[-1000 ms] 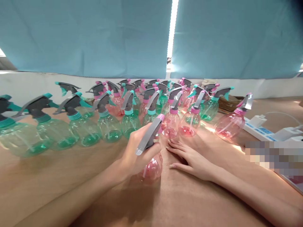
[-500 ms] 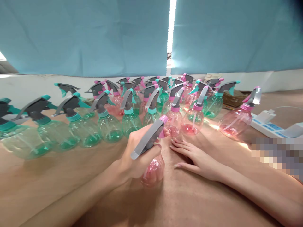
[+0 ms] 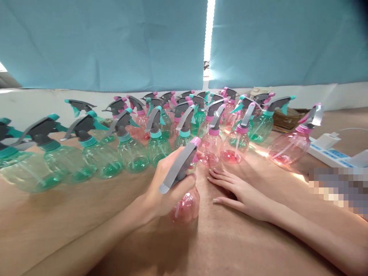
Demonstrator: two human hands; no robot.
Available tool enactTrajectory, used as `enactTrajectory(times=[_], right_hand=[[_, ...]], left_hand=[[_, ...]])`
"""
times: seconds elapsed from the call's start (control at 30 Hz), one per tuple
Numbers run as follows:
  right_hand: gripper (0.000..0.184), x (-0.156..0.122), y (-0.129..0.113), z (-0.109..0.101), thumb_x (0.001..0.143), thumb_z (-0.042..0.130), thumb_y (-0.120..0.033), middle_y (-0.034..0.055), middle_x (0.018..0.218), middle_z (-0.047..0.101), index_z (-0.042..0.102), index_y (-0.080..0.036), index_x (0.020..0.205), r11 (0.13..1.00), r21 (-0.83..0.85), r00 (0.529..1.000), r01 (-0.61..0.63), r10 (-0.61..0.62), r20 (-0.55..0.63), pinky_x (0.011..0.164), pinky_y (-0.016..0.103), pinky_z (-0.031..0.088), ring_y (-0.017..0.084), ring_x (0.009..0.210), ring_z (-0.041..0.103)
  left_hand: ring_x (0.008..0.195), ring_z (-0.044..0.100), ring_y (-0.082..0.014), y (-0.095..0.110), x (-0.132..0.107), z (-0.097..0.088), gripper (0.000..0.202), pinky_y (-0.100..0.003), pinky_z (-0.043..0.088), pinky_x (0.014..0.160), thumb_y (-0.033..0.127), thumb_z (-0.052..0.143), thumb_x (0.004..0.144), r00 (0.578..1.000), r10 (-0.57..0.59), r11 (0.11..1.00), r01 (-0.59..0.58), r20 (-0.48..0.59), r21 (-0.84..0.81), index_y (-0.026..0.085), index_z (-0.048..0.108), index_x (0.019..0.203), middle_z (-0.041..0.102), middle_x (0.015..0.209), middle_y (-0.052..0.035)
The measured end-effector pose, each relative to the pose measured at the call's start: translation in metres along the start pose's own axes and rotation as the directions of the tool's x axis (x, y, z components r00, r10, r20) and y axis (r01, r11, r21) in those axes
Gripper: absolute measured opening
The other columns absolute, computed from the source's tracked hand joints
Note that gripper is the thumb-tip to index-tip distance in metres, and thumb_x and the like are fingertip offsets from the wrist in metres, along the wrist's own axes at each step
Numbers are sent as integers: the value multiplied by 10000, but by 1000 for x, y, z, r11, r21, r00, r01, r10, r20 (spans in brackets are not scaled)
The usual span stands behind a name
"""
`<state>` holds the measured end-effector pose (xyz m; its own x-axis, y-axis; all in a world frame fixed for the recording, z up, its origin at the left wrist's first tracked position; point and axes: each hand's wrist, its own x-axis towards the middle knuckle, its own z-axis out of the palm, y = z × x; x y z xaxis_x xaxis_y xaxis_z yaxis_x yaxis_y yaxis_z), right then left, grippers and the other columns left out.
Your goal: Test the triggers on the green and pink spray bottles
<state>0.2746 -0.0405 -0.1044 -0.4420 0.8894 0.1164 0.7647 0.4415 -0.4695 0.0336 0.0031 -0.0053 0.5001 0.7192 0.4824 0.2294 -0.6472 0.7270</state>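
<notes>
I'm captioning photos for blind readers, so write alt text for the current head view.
A person's left hand has its grip around the neck of a pink spray bottle, and the right hand rests palm down on a brown table. Beyond them stand green bottles and other pink bottles, with blue curtains behind.

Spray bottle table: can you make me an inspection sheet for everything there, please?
Surface: brown tabletop, under the hands and bottles.
Bottles: pink spray bottle held in front; green bottles and other pink bottles stand beyond.
Clutter: power strip at right; brown object farther back, unclear.
Hands: left hand grips the pink spray bottle; right hand lies palm down.
Cables: white cable near the power strip.
Surroundings: blue curtain with a bright gap; white wall below.
</notes>
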Motion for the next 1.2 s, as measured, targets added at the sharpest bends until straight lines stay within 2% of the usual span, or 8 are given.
enactTrajectory(times=[0.17,0.3,0.43,0.6,0.73,0.9,1.1,1.2], right_hand=[[653,0,-1,0,928,488,-571,81,1543,353,423,-191,1456,1000,-8,1000,5,-5,3,1171,513,263,280,1440,272],[642,0,0,1,938,477,-562,78,1547,345,419,-190,1458,1000,-10,1000,11,-10,3,1173,510,260,274,1444,262],[632,-1,2,2,939,483,-554,70,1551,338,416,-203,1459,1000,-7,1000,11,-11,-1,1173,512,257,272,1446,256],[624,-1,2,2,938,491,-548,68,1547,345,417,-212,1459,1000,-7,1000,9,-9,-8,1171,519,260,273,1443,265],[621,-1,2,2,936,500,-539,66,1545,353,414,-218,1460,1000,1,1000,9,-9,-12,1172,517,261,272,1442,269],[606,-1,2,3,930,528,-519,55,1537,372,413,-251,1461,999,30,999,21,-20,-40,1174,520,256,277,1434,286],[614,-1,1,1,938,503,-532,72,1542,358,418,-217,1458,1000,19,1000,17,-17,-24,1175,508,254,271,1438,277],[616,-1,0,1,939,499,-535,78,1541,356,421,-208,1455,1000,16,1000,15,-15,-25,1173,508,259,271,1437,279]], left_hand=[[736,574,-180,0,0,5,60,-313,460,643,188,504,788,1000,-16,1000,15,-23,-14,221,456,777,526,768,2],[785,594,-194,2,-1,6,44,-319,461,658,188,493,810,999,-30,999,30,-21,-23,219,463,802,529,786,-1],[773,591,-196,1,-1,5,81,-325,458,660,175,501,788,1000,-29,997,29,-3,-70,220,433,792,497,765,8],[723,549,-177,-1,-1,4,126,-328,448,671,173,501,790,1000,-29,998,28,-10,-47,225,390,759,433,739,25],[680,509,-164,-1,0,4,117,-328,446,669,170,498,799,1000,12,998,-12,1,-58,226,400,767,405,730,30],[590,413,-135,-2,2,3,79,-307,431,610,185,510,805,1000,23,998,-22,10,-64,226,444,807,419,728,32],[599,429,-143,0,2,3,68,-302,412,574,209,508,802,1000,14,1000,-13,10,-28,231,444,805,469,746,19],[613,422,-145,1,2,3,109,-304,402,583,213,508,796,1000,9,1000,-9,2,-15,233,407,760,444,738,22]])
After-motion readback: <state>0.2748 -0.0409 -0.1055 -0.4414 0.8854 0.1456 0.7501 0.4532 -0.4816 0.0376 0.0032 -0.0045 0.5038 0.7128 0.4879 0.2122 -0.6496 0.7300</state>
